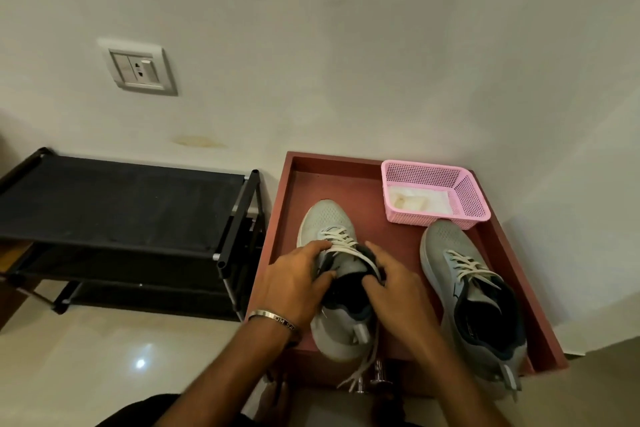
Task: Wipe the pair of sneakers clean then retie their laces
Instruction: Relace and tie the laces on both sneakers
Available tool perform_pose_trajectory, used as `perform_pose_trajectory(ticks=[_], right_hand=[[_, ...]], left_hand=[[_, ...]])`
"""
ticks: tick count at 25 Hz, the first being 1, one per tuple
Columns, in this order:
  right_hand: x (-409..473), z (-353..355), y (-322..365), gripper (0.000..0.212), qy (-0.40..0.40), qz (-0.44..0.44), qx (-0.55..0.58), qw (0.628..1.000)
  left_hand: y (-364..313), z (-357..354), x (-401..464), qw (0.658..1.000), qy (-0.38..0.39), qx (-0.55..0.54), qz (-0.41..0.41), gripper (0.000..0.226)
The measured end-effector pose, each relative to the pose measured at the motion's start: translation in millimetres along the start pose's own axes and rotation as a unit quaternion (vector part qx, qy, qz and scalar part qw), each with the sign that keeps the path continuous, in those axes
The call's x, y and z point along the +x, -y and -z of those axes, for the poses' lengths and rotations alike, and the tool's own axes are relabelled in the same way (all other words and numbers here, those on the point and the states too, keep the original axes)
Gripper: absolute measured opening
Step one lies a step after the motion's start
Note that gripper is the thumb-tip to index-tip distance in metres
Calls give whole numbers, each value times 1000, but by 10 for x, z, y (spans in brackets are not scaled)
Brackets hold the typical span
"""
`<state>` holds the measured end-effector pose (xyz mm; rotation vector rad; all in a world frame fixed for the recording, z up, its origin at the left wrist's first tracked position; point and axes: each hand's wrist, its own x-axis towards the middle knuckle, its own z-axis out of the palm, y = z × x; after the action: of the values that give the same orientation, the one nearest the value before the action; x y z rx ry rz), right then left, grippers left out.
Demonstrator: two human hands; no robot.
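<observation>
Two grey sneakers with white laces stand in a reddish-brown tray [346, 166]. My left hand [298, 282] grips the collar of the left sneaker [327, 218] on its left side, fingers curled over the edge. My right hand [391, 282] holds the same collar from the right, thumb inside the opening. A loose lace [360, 374] hangs over the tray's near edge. The right sneaker [474, 288] lies untouched beside it, its laces loose. A white cloth [420, 199] lies in a pink basket [467, 198] at the tray's far right corner.
A black shoe rack [121, 204] stands left of the tray against the wall. A wall socket [138, 68] sits above it. Glossy floor tiles [104, 357] spread at the lower left. Small metal dumbbells [377, 378] lie just below the tray's near edge.
</observation>
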<state>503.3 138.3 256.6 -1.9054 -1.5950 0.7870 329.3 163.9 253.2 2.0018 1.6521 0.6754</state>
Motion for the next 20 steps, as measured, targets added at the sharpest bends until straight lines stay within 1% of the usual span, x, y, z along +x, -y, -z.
perform_pose_trajectory(ticks=[1,3,4,5,6,7,8,9,11,13,14,16,18,20], right_hand=[[16,8,-7,57,10,7,7,1000],[2,-13,-2,53,24,23,22,999],[-14,-24,-6,51,2,44,2,999],[-33,-28,-3,49,-42,80,-46,995],[-44,-26,9,47,-86,126,-111,982],[-40,-21,26,46,-112,176,-169,963],[-22,-10,48,45,-119,212,-210,947],[3,-2,73,45,-110,229,-236,938],[27,-26,129,33,-89,222,-247,939],[52,-64,155,14,-84,193,-207,955],[56,-73,164,9,-88,177,-179,964],[60,-71,171,11,-99,162,-141,972],[66,-57,153,12,-99,175,-137,970],[64,-65,135,10,-92,189,-147,967]], left_hand=[[-12,-45,-11,999,-29,-14,4,45],[-19,-111,1,997,-60,-40,-6,41],[-26,-125,16,996,-65,-54,-8,39],[-29,-124,28,996,-63,-67,0,35],[-31,-111,34,995,-56,-76,13,32],[-30,-102,36,995,-47,-80,24,30],[-29,-90,24,995,-39,-83,25,30],[-27,-76,4,996,-29,-84,16,31],[-17,-44,-51,997,2,-72,-18,37],[-1,-33,-66,997,27,-53,-42,42],[12,-31,-51,998,29,-42,-43,43],[34,-27,19,999,15,4,-38,43],[34,-42,103,998,-12,45,-41,39],[12,-73,159,997,-36,40,-54,29]])
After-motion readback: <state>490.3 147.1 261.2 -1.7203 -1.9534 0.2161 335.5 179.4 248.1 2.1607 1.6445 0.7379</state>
